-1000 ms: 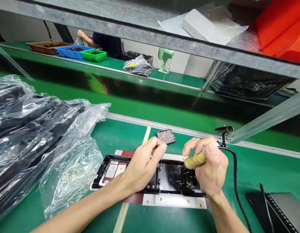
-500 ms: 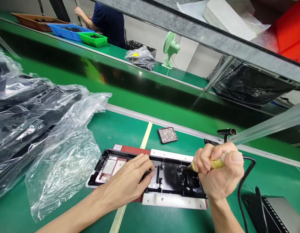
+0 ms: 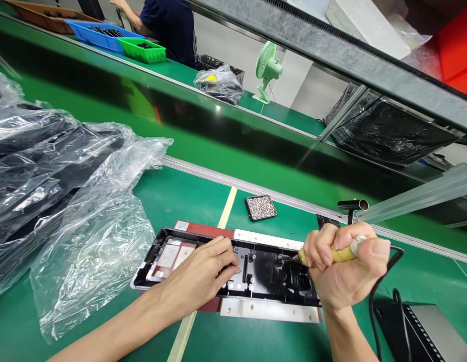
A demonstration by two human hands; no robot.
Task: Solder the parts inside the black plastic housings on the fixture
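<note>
A long black plastic housing (image 3: 269, 296) lies at a slant, with a dark metal plate (image 3: 261, 266) inside its right part. My right hand (image 3: 341, 266) is closed in a fist round the yellow handle of a screwdriver (image 3: 342, 254). The thin metal tip points left and down at the plate. My left hand (image 3: 207, 266) lies over the middle of the housing, its fingers bent and thumb close to the fingertips. Anything between them is too small or hidden to make out. Under the housing is a red-brown base with white strips (image 3: 269, 310) along both sides.
A small black tray of metal screws (image 3: 261, 207) sits behind the housing. Plastic-wrapped dark parts (image 3: 41, 176) cover the left. A black cable (image 3: 373, 301) and a black-and-grey device (image 3: 433, 327) are at right. Beyond the partition are a fan (image 3: 267, 70), bins (image 3: 143, 49) and a person (image 3: 167, 30).
The view has shifted slightly. My right hand and the screwdriver have moved a little to the right, the tip still over the plate. My left hand stays on the housing.
</note>
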